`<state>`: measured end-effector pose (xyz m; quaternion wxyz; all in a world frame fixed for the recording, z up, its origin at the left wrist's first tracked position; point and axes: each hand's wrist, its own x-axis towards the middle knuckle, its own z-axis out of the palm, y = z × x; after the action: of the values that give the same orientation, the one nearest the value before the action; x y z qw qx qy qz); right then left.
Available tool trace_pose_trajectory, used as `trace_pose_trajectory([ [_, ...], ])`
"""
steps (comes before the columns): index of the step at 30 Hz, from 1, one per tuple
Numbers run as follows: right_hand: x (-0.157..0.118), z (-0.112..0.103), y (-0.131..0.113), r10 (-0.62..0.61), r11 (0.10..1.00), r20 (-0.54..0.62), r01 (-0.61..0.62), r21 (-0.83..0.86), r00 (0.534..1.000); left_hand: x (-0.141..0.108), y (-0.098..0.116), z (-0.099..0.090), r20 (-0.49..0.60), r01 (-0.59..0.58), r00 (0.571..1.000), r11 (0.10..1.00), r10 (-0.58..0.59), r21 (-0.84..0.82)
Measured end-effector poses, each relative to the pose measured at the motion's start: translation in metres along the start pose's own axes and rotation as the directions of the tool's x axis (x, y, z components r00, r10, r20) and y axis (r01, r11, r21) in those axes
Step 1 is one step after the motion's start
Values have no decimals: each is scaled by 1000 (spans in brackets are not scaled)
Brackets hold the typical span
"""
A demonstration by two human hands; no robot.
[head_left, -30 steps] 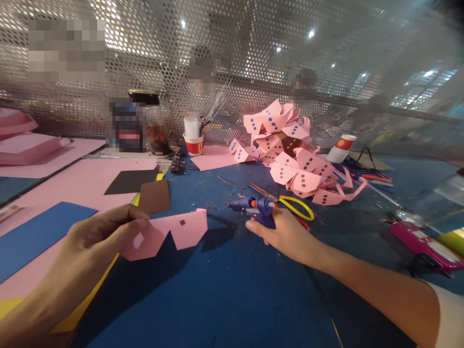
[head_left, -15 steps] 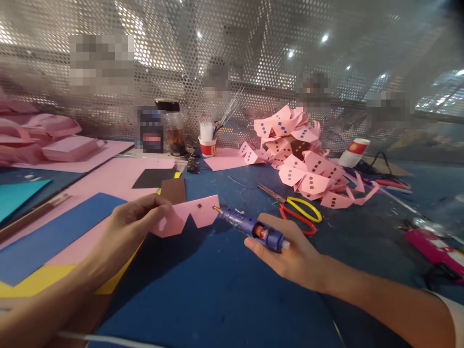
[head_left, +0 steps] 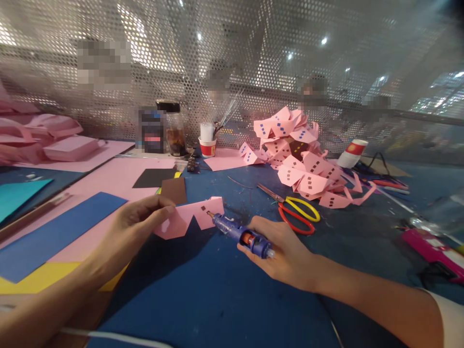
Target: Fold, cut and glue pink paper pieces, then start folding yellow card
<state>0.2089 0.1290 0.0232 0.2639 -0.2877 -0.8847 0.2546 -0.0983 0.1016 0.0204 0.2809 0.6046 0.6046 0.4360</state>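
Glue gun (head_left: 234, 231) in our right hand (head_left: 288, 253), we bring its tip to the face of a pink card (head_left: 180, 221), just beside a small dark square (head_left: 203, 208), over a blue counter (head_left: 203, 295). Our left hand (head_left: 132, 227) pinches the card's left end between thumb and fingers; our right is wrapped around the glue gun's handle. The card appears lifted off the counter, its other end unsupported, and there, we judge, lies the main risk: a firm push from the tip could bend the thin sheet or swing it aside, sending glue astray. Too much glue at once could spread onto the square; whether the tip touches the card, we cannot tell. A slip leftward could bring hot glue close to our pinching fingers. Near our right knuckles lie scissors (head_left: 280, 199), which a wide sweep could knock toward the heap of pink cutouts (head_left: 308, 181) beyond.
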Motion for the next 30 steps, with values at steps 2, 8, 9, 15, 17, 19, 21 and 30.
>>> trace_pose_trajectory([
  [2,1,0,0,-7,1000,-1,7,4,1000,0,0,0,0,0,1000,1000,0,-1],
  [8,0,0,-1,-24,1000,11,24,4,1000,-1,-2,1,7,-6,1000,1000,6,-15],
  [9,0,-1,-1,-27,1000,10,27,0,1000,-1,-2,1,3,-6,1000,1000,6,-16],
  [15,-1,0,0,-11,1000,-22,10,-29,1000,-1,0,1,0,-2,1000,1000,2,5],
  [17,-1,1,1,0,999,-27,-1,-33,1000,-1,0,1,7,-6,1000,1000,6,0],
  [19,-1,1,2,1,1000,-29,-2,-30,1000,-1,0,0,14,-7,1000,1000,7,-2],
  [21,-1,1,2,-8,1000,-29,7,-27,1000,-1,0,0,15,-10,1000,1000,10,1],
  [30,0,1,0,-7,1000,-20,7,-25,1000,-1,2,0,15,-12,1000,1000,12,-10],
])
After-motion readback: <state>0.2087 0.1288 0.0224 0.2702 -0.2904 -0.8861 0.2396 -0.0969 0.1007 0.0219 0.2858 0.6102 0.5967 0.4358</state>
